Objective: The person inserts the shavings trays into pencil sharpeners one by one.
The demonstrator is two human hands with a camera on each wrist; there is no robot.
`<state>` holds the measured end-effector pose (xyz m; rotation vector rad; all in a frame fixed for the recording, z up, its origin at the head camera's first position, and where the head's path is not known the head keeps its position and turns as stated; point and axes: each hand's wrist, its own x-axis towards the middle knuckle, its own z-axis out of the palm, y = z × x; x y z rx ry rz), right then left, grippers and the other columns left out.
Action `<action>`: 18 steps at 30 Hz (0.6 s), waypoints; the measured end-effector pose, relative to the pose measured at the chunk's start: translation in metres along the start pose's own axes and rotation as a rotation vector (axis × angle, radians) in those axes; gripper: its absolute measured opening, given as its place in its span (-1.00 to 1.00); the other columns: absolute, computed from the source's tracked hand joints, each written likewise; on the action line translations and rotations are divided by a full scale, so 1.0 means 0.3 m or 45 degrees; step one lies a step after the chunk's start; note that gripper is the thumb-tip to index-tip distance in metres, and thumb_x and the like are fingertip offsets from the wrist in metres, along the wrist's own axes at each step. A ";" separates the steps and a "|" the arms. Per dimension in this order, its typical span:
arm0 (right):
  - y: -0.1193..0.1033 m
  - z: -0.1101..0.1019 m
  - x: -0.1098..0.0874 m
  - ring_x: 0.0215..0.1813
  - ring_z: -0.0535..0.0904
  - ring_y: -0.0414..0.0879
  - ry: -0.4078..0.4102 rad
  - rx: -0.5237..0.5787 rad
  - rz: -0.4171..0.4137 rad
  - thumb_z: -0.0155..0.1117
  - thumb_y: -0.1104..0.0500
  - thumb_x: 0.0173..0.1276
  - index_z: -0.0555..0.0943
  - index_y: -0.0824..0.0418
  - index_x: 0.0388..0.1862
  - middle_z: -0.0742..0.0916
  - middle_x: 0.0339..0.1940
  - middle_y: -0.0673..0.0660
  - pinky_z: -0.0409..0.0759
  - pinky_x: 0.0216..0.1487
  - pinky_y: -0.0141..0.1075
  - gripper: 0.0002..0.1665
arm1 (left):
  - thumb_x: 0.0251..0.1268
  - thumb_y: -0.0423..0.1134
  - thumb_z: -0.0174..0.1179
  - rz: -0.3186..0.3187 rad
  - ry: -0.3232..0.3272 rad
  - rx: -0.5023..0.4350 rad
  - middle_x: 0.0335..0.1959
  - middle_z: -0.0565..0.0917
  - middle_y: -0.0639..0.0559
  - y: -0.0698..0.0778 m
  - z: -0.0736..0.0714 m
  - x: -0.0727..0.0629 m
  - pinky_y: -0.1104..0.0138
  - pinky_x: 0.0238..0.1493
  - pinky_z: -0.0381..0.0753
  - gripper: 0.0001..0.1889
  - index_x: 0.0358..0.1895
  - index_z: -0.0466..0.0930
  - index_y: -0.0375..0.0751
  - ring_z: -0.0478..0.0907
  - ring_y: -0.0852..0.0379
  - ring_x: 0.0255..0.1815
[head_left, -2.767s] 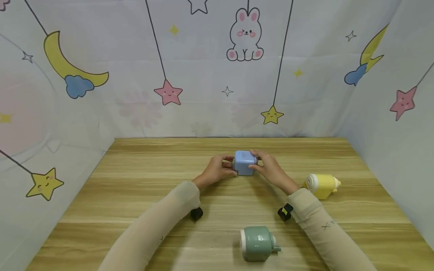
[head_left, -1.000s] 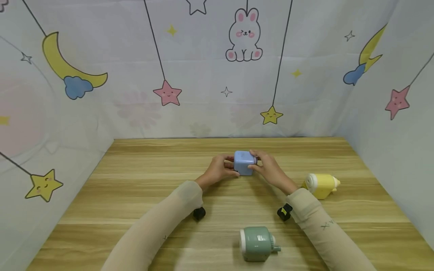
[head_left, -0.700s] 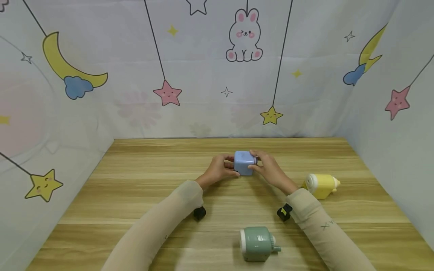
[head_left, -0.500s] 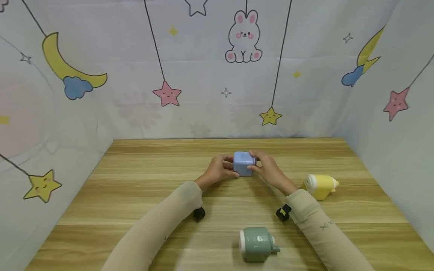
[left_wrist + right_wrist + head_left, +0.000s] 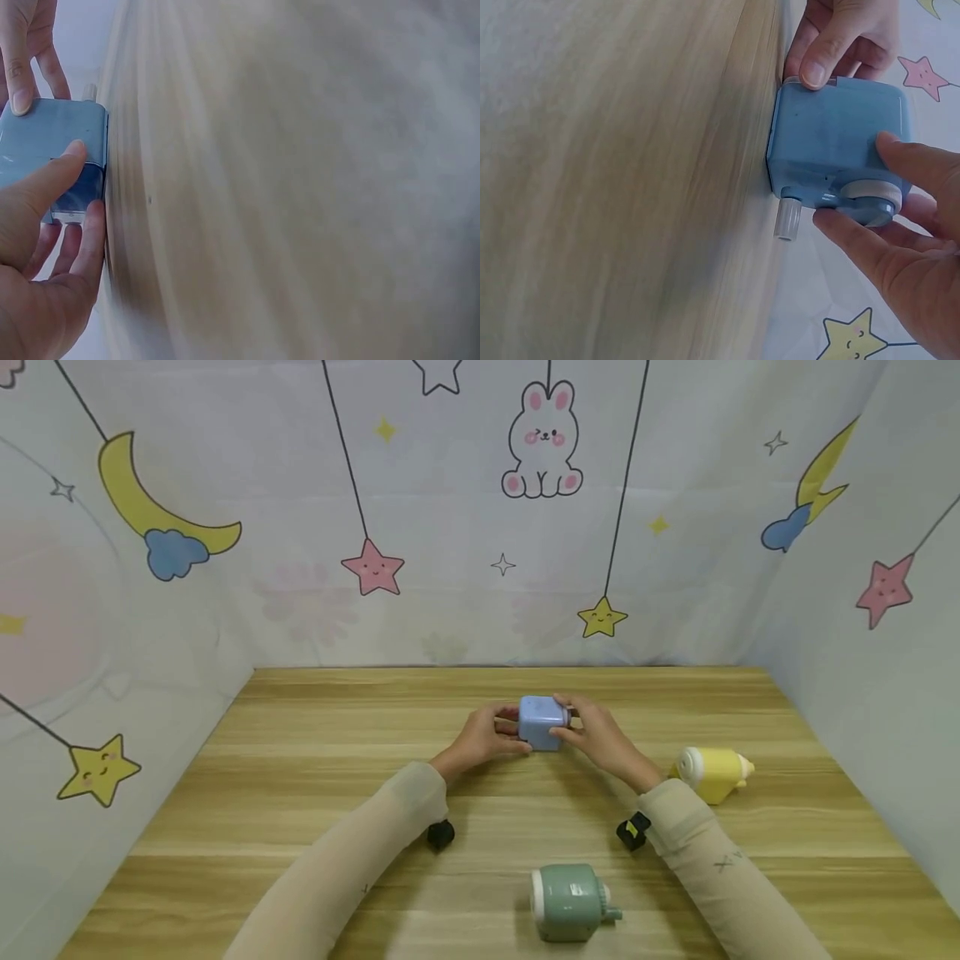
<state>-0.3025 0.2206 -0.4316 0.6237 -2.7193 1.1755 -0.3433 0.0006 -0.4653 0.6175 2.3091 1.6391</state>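
Observation:
A light blue crank pencil sharpener (image 5: 540, 724) is at the far middle of the wooden table, between both hands. My left hand (image 5: 482, 739) holds its left end, with the thumb on the near side beside a dark blue see-through bin (image 5: 81, 191). On the opposite end, my right hand (image 5: 602, 745) grips the body, thumb on the near side and fingers around the dial end. A pale ridged ring (image 5: 871, 190) and a whitish crank knob (image 5: 787, 219) show there in the right wrist view. Part of the left end is hidden behind left fingers.
A green pencil sharpener (image 5: 568, 902) lies near the front of the table (image 5: 300, 760), its crank pointing right. Beyond the right wrist is a yellow one (image 5: 716, 774). Black wrist cameras (image 5: 441, 834) hang under both cuffs. Printed cloth walls (image 5: 465, 627) border the table.
Since the oldest frame, my left hand has shifted slightly right, and a greyish strip at the sharpener's left end is no longer visible. The right hand has stayed nearly still.

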 end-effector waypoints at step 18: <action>0.020 -0.046 -0.034 0.30 0.41 0.44 -0.132 0.123 0.009 0.31 0.29 0.42 0.13 0.44 0.51 0.33 0.43 0.50 0.58 0.14 0.11 -0.18 | 0.14 -0.41 0.46 -0.053 0.013 0.034 0.23 0.48 -0.30 -0.009 -0.022 -0.018 0.18 0.10 0.63 -0.21 0.44 0.28 -0.35 0.53 -0.20 0.18</action>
